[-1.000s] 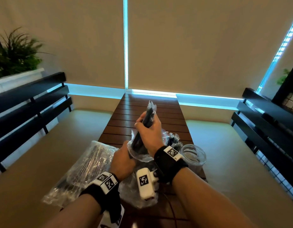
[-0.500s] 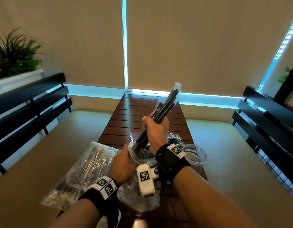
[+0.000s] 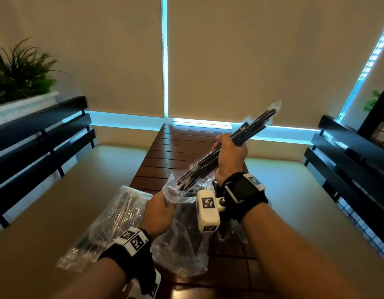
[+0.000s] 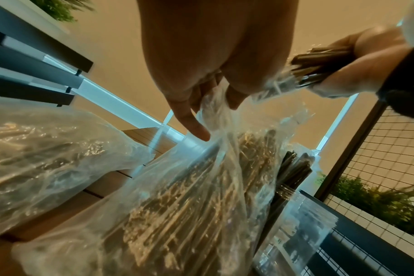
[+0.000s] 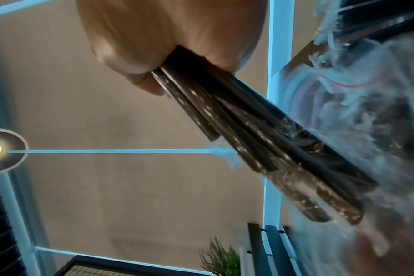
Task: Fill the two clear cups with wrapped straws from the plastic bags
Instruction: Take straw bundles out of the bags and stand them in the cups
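Note:
My right hand (image 3: pixel 226 148) grips a bundle of black wrapped straws (image 3: pixel 249 130), lifted slantwise over the wooden table (image 3: pixel 176 145); the bundle's lower ends hang just above the mouth of a clear plastic bag (image 3: pixel 182 238). In the right wrist view the straws (image 5: pixel 260 142) stick out below my curled fingers. My left hand (image 3: pixel 163 207) pinches the bag's rim, and the left wrist view shows my fingers (image 4: pixel 194 121) bunching the plastic over more straws. A clear cup (image 4: pixel 298 229) stands to the right of the bag, with dark straws (image 4: pixel 293 171) upright behind it. The head view hides the cups.
A second plastic bag of straws (image 3: pixel 109 225) lies at the table's near left corner. Cushioned benches (image 3: pixel 63 201) with black slatted backs (image 3: pixel 35 134) flank the table. A potted plant (image 3: pixel 20 72) sits at the far left.
My right hand has drawn the straw bundle up and to the right, out of the bag. My left hand has stayed at the bag's mouth, holding it.

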A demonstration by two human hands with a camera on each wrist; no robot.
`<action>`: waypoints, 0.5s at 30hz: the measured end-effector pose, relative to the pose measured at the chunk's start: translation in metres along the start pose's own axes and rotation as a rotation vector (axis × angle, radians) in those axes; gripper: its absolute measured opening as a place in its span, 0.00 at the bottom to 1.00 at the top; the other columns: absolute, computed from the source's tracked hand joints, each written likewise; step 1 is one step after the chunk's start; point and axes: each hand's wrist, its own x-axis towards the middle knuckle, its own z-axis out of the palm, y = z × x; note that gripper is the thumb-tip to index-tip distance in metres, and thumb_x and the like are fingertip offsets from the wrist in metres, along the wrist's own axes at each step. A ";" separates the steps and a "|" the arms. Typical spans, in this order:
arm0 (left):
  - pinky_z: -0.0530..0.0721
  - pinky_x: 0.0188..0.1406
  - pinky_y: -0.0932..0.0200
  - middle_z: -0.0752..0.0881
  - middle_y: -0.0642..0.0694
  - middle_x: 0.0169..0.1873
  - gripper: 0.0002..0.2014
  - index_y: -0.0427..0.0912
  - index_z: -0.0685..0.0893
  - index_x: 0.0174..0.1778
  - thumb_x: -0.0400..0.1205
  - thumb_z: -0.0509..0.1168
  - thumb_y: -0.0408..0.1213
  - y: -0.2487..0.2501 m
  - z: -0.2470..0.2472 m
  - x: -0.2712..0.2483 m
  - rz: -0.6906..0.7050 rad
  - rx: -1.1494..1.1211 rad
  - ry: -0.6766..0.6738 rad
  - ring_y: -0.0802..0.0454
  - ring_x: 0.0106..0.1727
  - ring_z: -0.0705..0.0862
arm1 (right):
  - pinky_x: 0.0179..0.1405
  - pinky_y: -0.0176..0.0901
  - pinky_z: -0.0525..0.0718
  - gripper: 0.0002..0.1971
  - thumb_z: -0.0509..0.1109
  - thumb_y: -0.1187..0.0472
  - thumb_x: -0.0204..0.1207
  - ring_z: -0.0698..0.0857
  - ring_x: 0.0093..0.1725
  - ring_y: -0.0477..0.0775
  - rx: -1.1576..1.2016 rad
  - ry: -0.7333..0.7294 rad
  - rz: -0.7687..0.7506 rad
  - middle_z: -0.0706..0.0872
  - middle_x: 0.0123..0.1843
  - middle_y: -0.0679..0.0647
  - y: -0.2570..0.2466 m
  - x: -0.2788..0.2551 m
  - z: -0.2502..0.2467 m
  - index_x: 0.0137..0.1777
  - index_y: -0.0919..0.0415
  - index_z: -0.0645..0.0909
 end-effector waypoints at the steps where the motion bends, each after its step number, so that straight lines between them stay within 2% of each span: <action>1: 0.82 0.41 0.68 0.91 0.56 0.43 0.04 0.48 0.88 0.48 0.84 0.69 0.35 0.003 -0.001 -0.002 0.007 -0.012 -0.002 0.64 0.45 0.87 | 0.32 0.46 0.81 0.08 0.71 0.73 0.73 0.79 0.26 0.50 -0.001 -0.001 0.019 0.79 0.29 0.53 0.006 -0.004 0.000 0.44 0.61 0.76; 4: 0.88 0.45 0.51 0.91 0.51 0.41 0.07 0.42 0.88 0.45 0.82 0.67 0.27 0.000 -0.003 0.000 -0.028 0.040 0.000 0.54 0.45 0.88 | 0.32 0.44 0.83 0.10 0.72 0.72 0.74 0.80 0.26 0.47 -0.001 -0.003 0.064 0.81 0.29 0.52 0.027 -0.015 -0.001 0.49 0.60 0.77; 7: 0.85 0.41 0.53 0.90 0.50 0.38 0.10 0.39 0.88 0.42 0.80 0.64 0.22 -0.001 -0.007 0.002 -0.057 0.118 -0.003 0.51 0.41 0.87 | 0.42 0.50 0.82 0.11 0.72 0.71 0.73 0.81 0.31 0.52 -0.029 -0.013 0.091 0.82 0.27 0.51 0.046 -0.023 -0.001 0.51 0.58 0.78; 10: 0.86 0.37 0.55 0.92 0.51 0.37 0.07 0.41 0.89 0.42 0.78 0.70 0.25 -0.002 -0.005 0.001 -0.058 0.128 -0.043 0.53 0.40 0.89 | 0.38 0.49 0.82 0.10 0.71 0.71 0.74 0.81 0.30 0.51 -0.063 -0.022 0.106 0.82 0.30 0.54 0.058 -0.029 0.002 0.49 0.59 0.77; 11: 0.87 0.38 0.53 0.92 0.51 0.37 0.06 0.42 0.90 0.41 0.77 0.71 0.26 -0.002 -0.004 0.001 -0.056 0.111 -0.049 0.53 0.40 0.89 | 0.36 0.48 0.82 0.09 0.71 0.71 0.74 0.81 0.29 0.51 -0.072 -0.026 0.106 0.81 0.31 0.55 0.060 -0.031 0.003 0.49 0.59 0.76; 13: 0.89 0.40 0.46 0.92 0.49 0.36 0.06 0.40 0.89 0.40 0.77 0.69 0.25 -0.006 -0.005 0.002 -0.065 0.128 -0.044 0.51 0.40 0.89 | 0.37 0.49 0.81 0.09 0.71 0.70 0.75 0.80 0.29 0.50 -0.090 -0.038 0.103 0.81 0.31 0.54 0.060 -0.032 0.005 0.48 0.58 0.76; 15: 0.88 0.40 0.50 0.91 0.51 0.37 0.07 0.42 0.88 0.40 0.80 0.68 0.26 -0.007 -0.007 0.002 -0.067 0.108 -0.046 0.54 0.41 0.88 | 0.37 0.48 0.81 0.08 0.72 0.69 0.76 0.80 0.27 0.49 -0.099 -0.026 0.076 0.80 0.28 0.50 0.047 -0.028 0.005 0.47 0.57 0.76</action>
